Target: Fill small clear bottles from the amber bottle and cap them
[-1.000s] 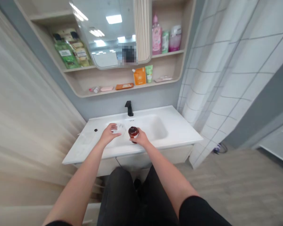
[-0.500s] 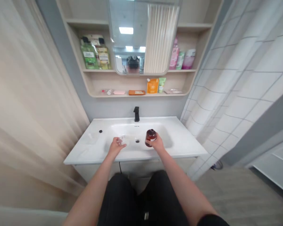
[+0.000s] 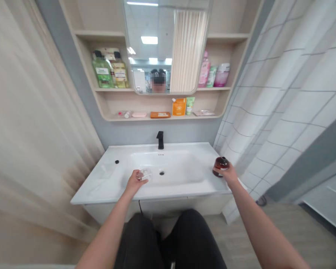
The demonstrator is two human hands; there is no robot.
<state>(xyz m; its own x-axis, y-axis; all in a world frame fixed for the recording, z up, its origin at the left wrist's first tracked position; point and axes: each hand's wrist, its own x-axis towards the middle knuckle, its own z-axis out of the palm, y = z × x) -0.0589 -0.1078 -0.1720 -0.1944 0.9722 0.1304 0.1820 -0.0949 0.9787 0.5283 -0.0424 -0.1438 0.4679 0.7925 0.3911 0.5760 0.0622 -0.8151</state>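
Observation:
Over the right end of the white countertop, my right hand [image 3: 229, 175] is closed around a brown bottle [image 3: 221, 166], upright or nearly so, with an uncapped-looking dark neck. Whether its base touches the counter I cannot tell. My left hand [image 3: 134, 182] grips a clear, see-through cup [image 3: 145, 175] over the left part of the sink basin [image 3: 184, 173]. The cup seems tilted toward the drain [image 3: 161, 173]; its contents are too faint to make out. A small black cap [image 3: 117, 161] lies on the counter at the left.
A black faucet [image 3: 160, 140] stands behind the basin. Above it, a shelf unit [image 3: 168, 118] with a mirror [image 3: 151, 48] holds several bottles, an orange pouch [image 3: 179, 107] and a green tube [image 3: 189, 105]. Curtains hang left [image 3: 44, 130] and right [image 3: 257, 123].
My right hand has carried the brown bottle from above the basin out to the counter's right end. The left hand keeps the clear cup over the basin. The view has shifted slightly.

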